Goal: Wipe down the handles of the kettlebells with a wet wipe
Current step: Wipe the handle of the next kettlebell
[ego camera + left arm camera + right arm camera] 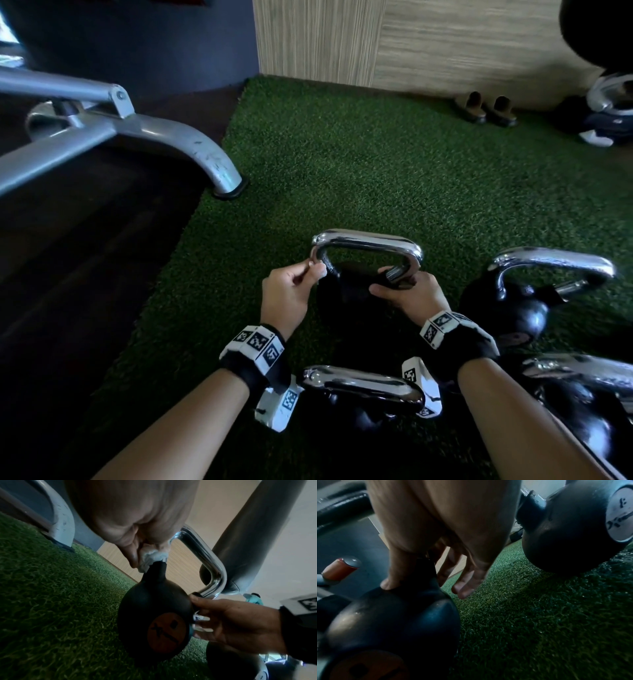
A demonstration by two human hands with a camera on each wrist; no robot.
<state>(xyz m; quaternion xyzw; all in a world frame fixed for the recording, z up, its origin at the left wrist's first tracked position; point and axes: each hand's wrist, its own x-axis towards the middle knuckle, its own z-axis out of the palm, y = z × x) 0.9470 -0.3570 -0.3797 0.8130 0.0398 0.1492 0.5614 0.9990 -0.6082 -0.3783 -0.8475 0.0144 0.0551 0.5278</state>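
Turf [394, 178], green and artificial, carries four black kettlebells with chrome handles. Nearest its middle stands the worked kettlebell [346, 291], handle [370, 241] up, with the others just behind and to the right. At the handle's right base the right hand [409, 291] is wrapped around the post, thumb on the body. At the left base, the left hand [287, 291] pinches a bunched white wet wipe [152, 558], seemingly pressed against the post.

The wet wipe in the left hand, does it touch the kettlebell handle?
Touching. In the left wrist view the wet wipe, pinched by the left hand, presses on the black base of the kettlebell handle.
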